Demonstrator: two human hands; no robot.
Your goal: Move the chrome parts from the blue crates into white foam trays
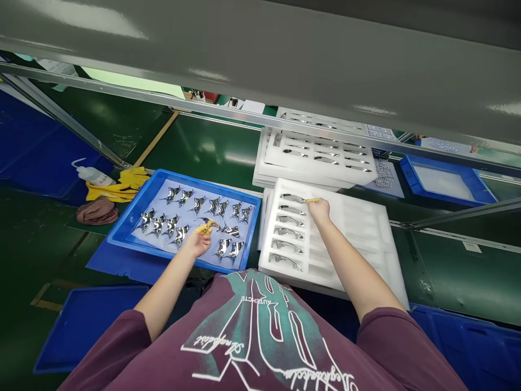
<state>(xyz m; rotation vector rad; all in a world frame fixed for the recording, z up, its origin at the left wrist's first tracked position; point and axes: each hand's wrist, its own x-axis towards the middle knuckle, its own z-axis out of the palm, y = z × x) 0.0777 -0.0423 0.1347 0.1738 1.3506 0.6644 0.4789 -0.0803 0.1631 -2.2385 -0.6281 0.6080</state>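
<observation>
My left hand (198, 240), with yellow finger cots, is over the blue tray (122, 231) and pinches a shiny chrome part (208, 222) from the several laid out there. My right hand (318, 208), fingers closed and also in yellow cots, rests on the white foam tray (366, 239) at the end of the top chrome handle (292, 198). Several chrome handles fill the left column of that foam tray; its right slots hold nothing.
A stack of white foam trays (321, 157) with chrome handles stands behind. Yellow gloves (120, 184), a white squeeze bottle (93, 175) and a brown cloth (97, 212) lie at left. Blue bins: far right (443, 182), near left (85, 320), near right (472, 347). A grey shelf (285, 54) hangs overhead.
</observation>
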